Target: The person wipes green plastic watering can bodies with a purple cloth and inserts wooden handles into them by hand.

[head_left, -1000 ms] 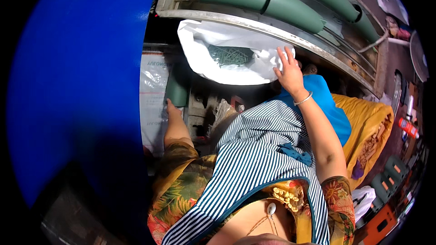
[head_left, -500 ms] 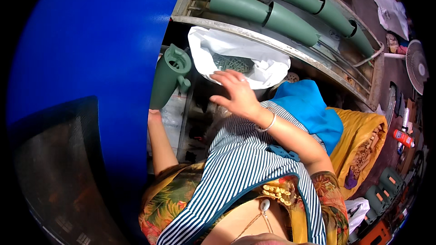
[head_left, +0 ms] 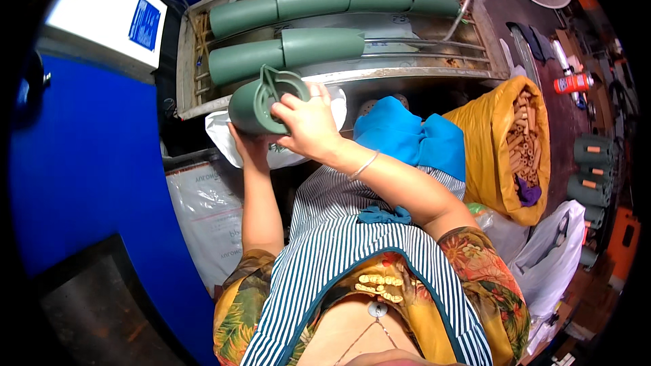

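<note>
A green plastic jug-like vessel point(head_left: 249, 110) is tilted, its open mouth turned toward the right. Under its lower side is my left hand point(head_left: 252, 144), supporting it, with part of the fingers hidden behind it. My right hand point(head_left: 308, 124) grips the rim, its fingers reaching over the edge of the mouth. Behind and below the vessel, a white bag liner point(head_left: 222, 137) is partly covered by the vessel and my hands.
Beyond my hands, a metal-framed tray point(head_left: 420, 68) holds two rows of green tapered tubes point(head_left: 312, 2). At right stands a yellow sack point(head_left: 485, 122) with many tan tubes point(head_left: 523, 139). A blue machine panel point(head_left: 88, 163) fills the left, and plastic-wrapped packages point(head_left: 203, 210) lie beside it.
My left hand has brought the green vessel rightward from beside the blue panel and tilted it. My right hand, apart from it before, now grips its rim. The view has turned leftward.
</note>
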The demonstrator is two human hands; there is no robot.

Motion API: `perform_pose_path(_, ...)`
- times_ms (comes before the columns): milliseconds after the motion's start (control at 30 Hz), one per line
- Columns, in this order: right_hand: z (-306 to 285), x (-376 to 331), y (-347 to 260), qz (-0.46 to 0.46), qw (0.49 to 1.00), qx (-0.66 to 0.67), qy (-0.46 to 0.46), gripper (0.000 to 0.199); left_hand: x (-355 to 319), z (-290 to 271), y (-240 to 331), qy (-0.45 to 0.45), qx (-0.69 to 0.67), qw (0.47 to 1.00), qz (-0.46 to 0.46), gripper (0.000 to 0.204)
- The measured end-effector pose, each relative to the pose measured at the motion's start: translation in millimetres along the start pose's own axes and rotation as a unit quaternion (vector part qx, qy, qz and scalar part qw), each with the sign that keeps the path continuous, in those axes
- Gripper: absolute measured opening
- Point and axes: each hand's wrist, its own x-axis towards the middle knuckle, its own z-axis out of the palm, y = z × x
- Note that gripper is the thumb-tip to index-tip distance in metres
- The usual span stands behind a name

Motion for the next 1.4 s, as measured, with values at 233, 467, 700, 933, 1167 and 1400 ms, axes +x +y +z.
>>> perform_pose_path(233,-25.2,-39.7,5.9,-0.021,0.997,0.069,0.011,0.064,35.1,-25.0,-30.5,-0.086,-0.094,0.991,-0.046,0.041)
perform_pose_path(467,-49.8,-125.4,90.2,0.160,0.977,0.134,0.041,0.042,18.7,5.5,14.8,-0.004,-0.128,0.990,-0.053,0.052)
perform_pose_path(700,-107.5,-91.2,135.0,0.232,0.874,0.353,0.241,0.093,-17.0,129.5,42.2,-0.205,-0.083,0.975,-0.035,0.036)
perform_pose_path(933,-180.9,-112.0,229.1,0.166,0.818,0.528,0.155,0.062,-26.5,243.8,39.7,-0.346,0.043,0.915,-0.204,0.049)
perform_pose_path(1167,-168.5,-187.5,270.2,0.360,0.815,0.200,0.407,0.034,34.7,328.0,-90.7,-0.238,0.121,0.950,-0.162,0.035)
perform_pose_path(1400,-150.9,-284.9,190.7,0.360,0.906,0.041,0.216,0.031,101.0,330.3,-213.1,-0.236,0.262,0.929,-0.110,0.037)
